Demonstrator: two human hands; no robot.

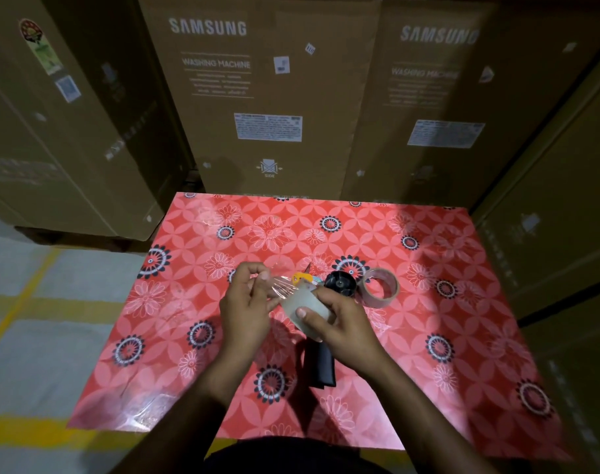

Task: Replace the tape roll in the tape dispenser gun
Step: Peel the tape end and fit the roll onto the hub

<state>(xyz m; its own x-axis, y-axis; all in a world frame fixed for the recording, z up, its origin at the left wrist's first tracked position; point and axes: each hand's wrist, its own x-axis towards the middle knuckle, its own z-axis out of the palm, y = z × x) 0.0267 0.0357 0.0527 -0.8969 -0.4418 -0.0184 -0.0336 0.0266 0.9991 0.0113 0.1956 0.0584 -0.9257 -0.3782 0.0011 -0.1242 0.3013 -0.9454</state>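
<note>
Peeling the new roll's end, frame centre.
Right hand (339, 323) grips the tape roll (303, 304) steady; left hand (249, 302) pinches its free end, pulling it out for threading.

Right hand (339, 323) grips clear tape roll (305, 307); left hand (247, 306) pinches pulled strip (281, 286) above dispenser gun (326, 336).

I read "SAMSUNG" and "WASHING MACHINE" on the middle carton (257, 97) and right carton (428, 97); "SIDE", I think, sits low on the middle one.
</note>
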